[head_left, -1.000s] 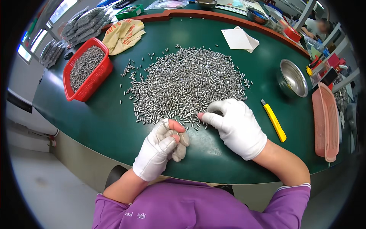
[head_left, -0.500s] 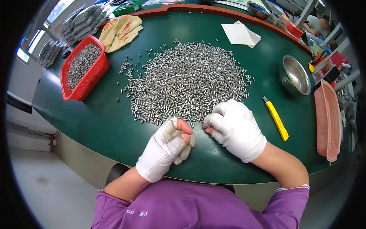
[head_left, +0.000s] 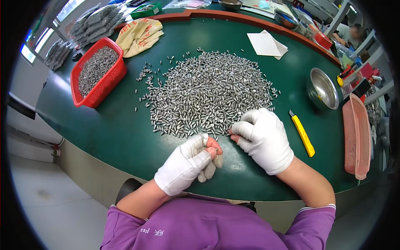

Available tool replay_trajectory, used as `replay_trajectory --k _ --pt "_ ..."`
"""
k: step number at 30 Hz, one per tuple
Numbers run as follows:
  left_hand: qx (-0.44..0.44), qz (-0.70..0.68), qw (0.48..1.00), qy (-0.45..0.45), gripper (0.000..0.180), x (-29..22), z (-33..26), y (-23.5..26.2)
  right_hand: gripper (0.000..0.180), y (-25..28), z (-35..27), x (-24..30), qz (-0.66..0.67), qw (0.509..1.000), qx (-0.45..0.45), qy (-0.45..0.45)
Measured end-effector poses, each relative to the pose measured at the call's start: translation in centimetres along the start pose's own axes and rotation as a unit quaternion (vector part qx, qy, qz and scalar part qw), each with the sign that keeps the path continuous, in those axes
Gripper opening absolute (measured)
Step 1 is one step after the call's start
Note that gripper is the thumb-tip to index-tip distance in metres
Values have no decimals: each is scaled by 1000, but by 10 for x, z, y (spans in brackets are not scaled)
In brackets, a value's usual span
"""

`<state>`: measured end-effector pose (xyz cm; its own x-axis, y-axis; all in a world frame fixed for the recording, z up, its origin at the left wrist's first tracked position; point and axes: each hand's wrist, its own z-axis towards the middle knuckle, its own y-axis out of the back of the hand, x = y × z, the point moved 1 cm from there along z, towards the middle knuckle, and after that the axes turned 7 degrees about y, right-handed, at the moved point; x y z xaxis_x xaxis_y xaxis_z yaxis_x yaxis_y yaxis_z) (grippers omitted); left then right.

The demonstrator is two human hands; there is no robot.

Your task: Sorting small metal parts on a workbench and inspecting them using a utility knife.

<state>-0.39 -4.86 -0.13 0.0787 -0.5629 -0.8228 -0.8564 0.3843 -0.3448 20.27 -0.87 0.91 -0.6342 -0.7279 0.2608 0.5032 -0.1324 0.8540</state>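
A broad heap of small silvery metal pieces (head_left: 212, 89), short and pointed like little studs, is spread on the green table (head_left: 175, 166). My left hand (head_left: 191, 161), in a white glove with bare thumb and forefinger tips, is closed in a pinch just in front of the heap. A tiny glint shows at those fingertips, too small to make out. My right hand (head_left: 264, 139), gloved the same way, is bent at the heap's near right edge with thumb and forefinger together. Whatever it grips is hidden.
At left stands a red basket (head_left: 123, 71) filled with similar pieces, beside a yellowish cloth bag (head_left: 139, 36). On the right lie a yellow utility knife (head_left: 303, 135), a steel bowl (head_left: 324, 88) and a pink basket (head_left: 357, 137). White cards (head_left: 264, 43) lie farther back.
The view has shifted slightly. My left hand has moved a little to the right, its thumb and forefinger closing together. My right hand stays pinched by the heap's edge.
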Motion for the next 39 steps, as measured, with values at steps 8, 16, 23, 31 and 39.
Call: replay_trajectory --k 8,16,23,31,39 --pt "-9 -22 999 -42 29 4 2 0 19 -3 1 2 -100 993 55 23" --pt "78 10 997 -16 26 -1 3 4 20 0 1 14 100 992 -62 46" --pt "44 -25 999 5 19 5 2 3 16 2 4 16 140 987 -52 60" --pt "43 -5 999 -15 23 4 1 2 16 -4 2 -2 -42 999 11 30" --pt "52 -23 998 -21 27 6 3 3 7 -3 3 -1 -72 994 35 79"
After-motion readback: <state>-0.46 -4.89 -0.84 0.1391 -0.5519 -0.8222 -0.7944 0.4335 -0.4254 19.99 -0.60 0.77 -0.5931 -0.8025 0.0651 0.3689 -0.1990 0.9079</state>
